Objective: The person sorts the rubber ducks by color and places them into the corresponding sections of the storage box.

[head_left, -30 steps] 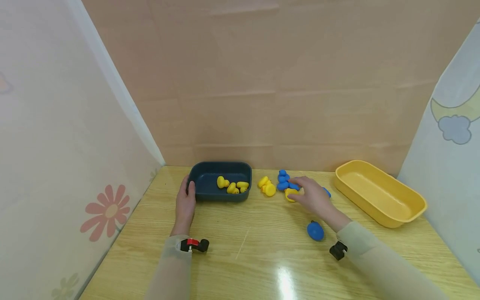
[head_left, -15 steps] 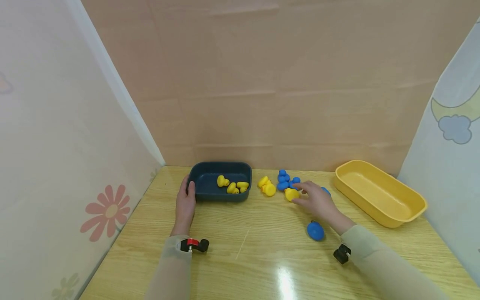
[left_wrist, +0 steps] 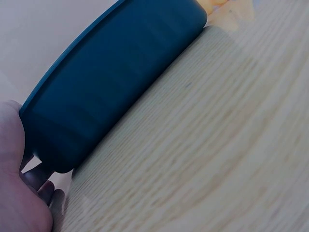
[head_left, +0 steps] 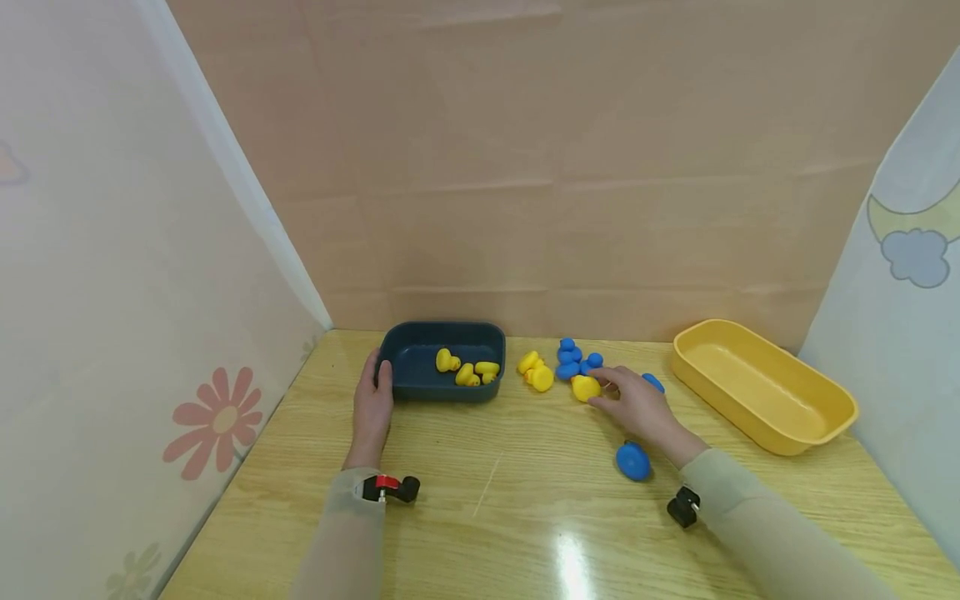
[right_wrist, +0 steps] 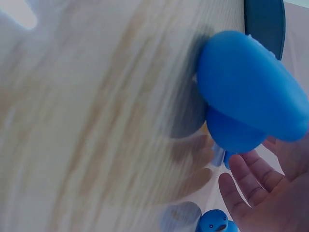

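Observation:
My left hand [head_left: 372, 417] holds the near left corner of a dark blue tub [head_left: 442, 391], thumb at the front and fingers along the side wall. In the left wrist view the hand [left_wrist: 17, 179] meets the tub's end [left_wrist: 96, 96]. Several yellow rubber ducks [head_left: 444, 360] lie inside it. My right hand [head_left: 633, 408] has thumb and index finger on opposite sides of a yellow rubber duck [head_left: 584, 389] on the table. In the right wrist view other fingers [right_wrist: 241, 179] stretch out, while a large blue rubber duck [right_wrist: 251, 87] hides part of the hand.
Two yellow ducks [head_left: 542, 379] lie between the tub and my right hand. Several blue ducks [head_left: 568, 357] cluster behind it, one [head_left: 652, 382] lies beyond it, and another [head_left: 633, 461] lies nearer me. A yellow tub [head_left: 750, 375] stands at the right. Papered walls enclose the table.
My right hand has drawn back to the right from over the yellow duck, uncovering a blue duck behind; its fingertips now flank the yellow one. The left hand stays on the tub.

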### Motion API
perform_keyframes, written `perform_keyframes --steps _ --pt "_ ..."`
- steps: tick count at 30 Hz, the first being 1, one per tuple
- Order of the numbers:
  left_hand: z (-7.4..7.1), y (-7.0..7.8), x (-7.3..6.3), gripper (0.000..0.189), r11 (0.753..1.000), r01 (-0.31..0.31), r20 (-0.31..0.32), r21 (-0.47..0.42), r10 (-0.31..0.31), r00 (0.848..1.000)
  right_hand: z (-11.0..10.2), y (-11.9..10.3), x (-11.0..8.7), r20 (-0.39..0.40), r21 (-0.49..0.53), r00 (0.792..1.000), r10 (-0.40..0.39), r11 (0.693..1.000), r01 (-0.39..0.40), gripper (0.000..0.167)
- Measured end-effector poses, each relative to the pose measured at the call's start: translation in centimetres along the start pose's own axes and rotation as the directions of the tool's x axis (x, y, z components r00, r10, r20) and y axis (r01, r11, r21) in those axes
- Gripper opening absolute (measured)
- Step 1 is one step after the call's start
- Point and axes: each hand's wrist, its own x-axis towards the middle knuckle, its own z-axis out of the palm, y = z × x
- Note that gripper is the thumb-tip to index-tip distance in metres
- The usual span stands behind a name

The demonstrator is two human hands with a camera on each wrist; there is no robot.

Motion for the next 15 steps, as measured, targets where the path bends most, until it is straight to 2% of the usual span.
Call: perform_keyframes --steps 9,15 --pt "0.0 0.01 -0.14 0.064 1.0 -0.004 0.003 -0.007 0.004 1.0 0.16 -0.01 0.43 0.018 0.009 1.0 0.025 1.0 -0.025 0.033" --pt "-0.03 0.02 -0.16 0.065 1.0 -0.01 -0.003 -0.009 0.01 1.0 0.07 -0.34 0.33 0.025 0.008 0.999 0.033 0.999 -0.033 0.028"
